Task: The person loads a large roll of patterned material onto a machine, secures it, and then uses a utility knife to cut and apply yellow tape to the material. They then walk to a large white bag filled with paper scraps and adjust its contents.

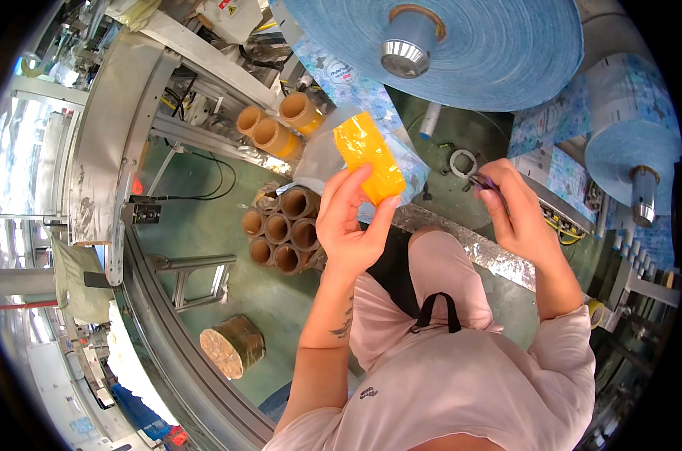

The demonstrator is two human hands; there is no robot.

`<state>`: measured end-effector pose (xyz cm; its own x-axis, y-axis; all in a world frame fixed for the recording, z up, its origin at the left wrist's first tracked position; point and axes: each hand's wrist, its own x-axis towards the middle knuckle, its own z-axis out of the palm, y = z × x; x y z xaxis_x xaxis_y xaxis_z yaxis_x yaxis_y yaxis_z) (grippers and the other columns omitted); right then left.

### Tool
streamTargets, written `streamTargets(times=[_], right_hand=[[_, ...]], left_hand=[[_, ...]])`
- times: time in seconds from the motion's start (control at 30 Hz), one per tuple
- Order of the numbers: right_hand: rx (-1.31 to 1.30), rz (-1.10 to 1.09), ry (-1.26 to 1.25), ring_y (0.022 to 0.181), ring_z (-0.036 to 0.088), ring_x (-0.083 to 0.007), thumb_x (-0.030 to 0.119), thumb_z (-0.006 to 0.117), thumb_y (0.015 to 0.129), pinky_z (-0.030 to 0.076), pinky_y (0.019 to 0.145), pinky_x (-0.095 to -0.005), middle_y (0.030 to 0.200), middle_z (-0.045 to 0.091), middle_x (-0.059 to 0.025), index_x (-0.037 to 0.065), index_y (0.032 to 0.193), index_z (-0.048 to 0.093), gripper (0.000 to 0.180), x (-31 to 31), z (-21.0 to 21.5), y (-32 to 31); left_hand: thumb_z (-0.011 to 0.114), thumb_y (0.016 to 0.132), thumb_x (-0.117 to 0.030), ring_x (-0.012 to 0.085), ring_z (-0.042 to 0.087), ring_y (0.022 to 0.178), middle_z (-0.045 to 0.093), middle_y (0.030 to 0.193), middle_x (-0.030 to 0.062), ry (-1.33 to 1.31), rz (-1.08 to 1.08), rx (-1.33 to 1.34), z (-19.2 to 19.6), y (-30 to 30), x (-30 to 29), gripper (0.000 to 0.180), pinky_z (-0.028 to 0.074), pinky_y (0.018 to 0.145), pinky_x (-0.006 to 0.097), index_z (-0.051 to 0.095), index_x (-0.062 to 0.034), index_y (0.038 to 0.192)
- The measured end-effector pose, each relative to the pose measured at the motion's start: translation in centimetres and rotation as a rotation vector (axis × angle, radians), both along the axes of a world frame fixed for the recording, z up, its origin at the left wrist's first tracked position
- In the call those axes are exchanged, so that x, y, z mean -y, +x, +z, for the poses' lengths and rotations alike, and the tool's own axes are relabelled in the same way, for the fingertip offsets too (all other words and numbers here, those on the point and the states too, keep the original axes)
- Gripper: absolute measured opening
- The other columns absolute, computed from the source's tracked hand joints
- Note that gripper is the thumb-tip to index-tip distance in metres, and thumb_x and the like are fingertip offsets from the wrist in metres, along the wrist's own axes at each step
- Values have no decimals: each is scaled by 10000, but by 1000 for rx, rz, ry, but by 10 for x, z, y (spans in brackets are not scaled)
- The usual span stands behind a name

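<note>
My left hand is closed on a glossy yellow piece of tape, its thumb and fingers at the lower end. The strip hangs in front of the loose end of a blue printed film web. I cannot tell whether the two touch. That web runs down from a large blue film roll on a metal shaft. To the right, my right hand is closed on a small dark tool with a purple part. Most of the tool is hidden by the fingers, so its kind is unclear.
A second blue film roll sits at the right. Brown cardboard cores stand bundled on the floor, with more cores on the machine frame. A wrapped cylinder stands lower left beside a curved metal rail. A pale ring lies ahead.
</note>
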<state>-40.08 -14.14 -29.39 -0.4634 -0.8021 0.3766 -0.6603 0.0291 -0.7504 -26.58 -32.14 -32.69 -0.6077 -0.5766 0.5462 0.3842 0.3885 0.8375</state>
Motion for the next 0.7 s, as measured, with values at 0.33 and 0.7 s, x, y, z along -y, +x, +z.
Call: streamTargets(times=[0.33,0.7], right_hand=[[-798,-14,29,538,455,-162,67,594,622,393,444,-280,650,435,-11,49,1010,544,392,14,13,-3],[-1037,-10,124,540,420,-114,157,598,595,318,429,-231,631,375,16,87,923,552,338,15,27,-4]], left_hand=[[696,639,69,127,560,694,544,1034,133,-157,70,46,7,3,-3,446,471,611,226,568,21,1064],[679,650,99,161,569,794,507,1075,144,-205,17,106,10,10,-4,461,485,684,246,535,52,1085]])
